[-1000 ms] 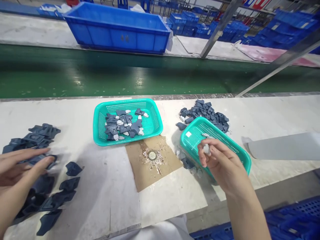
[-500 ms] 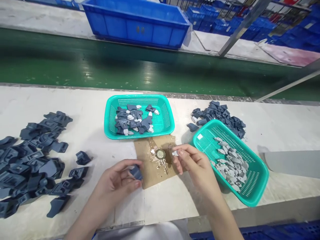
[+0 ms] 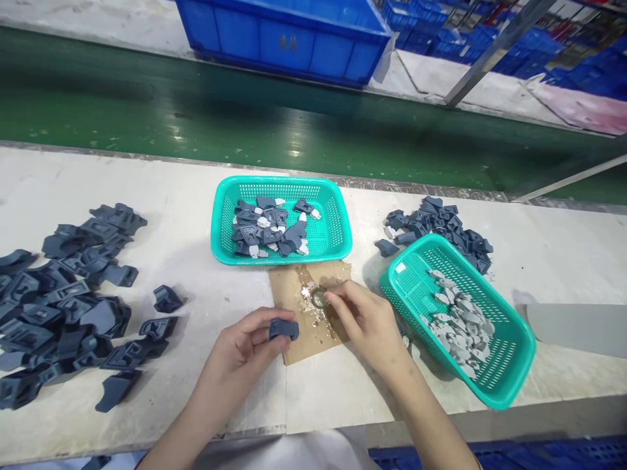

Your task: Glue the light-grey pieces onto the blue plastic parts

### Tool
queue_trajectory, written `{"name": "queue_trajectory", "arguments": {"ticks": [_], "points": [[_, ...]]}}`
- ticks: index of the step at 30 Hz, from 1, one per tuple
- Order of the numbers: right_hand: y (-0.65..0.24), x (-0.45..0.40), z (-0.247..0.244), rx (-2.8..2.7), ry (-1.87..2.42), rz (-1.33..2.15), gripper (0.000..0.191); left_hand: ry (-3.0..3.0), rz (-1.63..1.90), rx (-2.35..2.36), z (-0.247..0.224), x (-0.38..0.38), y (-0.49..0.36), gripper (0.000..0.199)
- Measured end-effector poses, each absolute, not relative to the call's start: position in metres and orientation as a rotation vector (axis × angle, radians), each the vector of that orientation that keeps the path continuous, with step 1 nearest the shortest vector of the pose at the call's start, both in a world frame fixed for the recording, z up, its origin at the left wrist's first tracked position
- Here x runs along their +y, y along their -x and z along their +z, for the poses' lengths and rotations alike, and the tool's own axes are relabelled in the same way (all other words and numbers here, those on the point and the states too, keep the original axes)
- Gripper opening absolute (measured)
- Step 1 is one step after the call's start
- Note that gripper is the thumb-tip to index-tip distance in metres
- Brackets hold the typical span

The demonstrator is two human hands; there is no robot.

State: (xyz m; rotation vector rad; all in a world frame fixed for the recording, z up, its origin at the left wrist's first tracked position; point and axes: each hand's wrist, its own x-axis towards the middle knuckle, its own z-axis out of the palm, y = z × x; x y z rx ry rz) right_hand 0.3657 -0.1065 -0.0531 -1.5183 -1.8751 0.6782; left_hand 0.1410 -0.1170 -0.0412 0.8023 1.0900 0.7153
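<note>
Between the thumb and fingers of my left hand [image 3: 255, 343] is a dark blue-grey plastic part [image 3: 284, 329], above the cardboard's left edge. My right hand [image 3: 360, 320] is pinched at a small round dish [image 3: 320, 298] on the brown cardboard [image 3: 298, 346]; its fingertips hide most of whatever they hold. Wet, shiny spots surround the dish. Behind it, a green basket [image 3: 281, 260] holds dark parts with light pieces attached. To the right, another green basket [image 3: 507, 391] contains small light grey pieces [image 3: 458, 323].
A large pile of dark parts [image 3: 63, 313] spreads over the left of the white table [image 3: 196, 196]. A smaller dark pile [image 3: 441, 225] lies behind the right basket. Across a green strip [image 3: 235, 124] stands a big blue crate [image 3: 289, 42].
My right hand has moved left to the dish, and the light piece at its fingertips is now hidden. My left hand has shifted slightly right, with the dark part turned. The view has tilted slightly.
</note>
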Motion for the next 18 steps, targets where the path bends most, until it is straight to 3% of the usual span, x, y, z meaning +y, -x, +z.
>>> {"name": "queue_trajectory", "arguments": {"ticks": [12, 18], "points": [[-0.3646, -0.1067, -0.0529, -1.941, 1.528, 0.549, 0.02, -0.72, 0.741, 1.065, -0.0393, -0.1192, -0.1416, 0.024], [-0.3654, -0.1096, -0.0556, -1.664, 1.578, 0.755, 0.019, -0.488, 0.75, 1.044, -0.0369, -0.116, -0.1425, 0.034]]}}
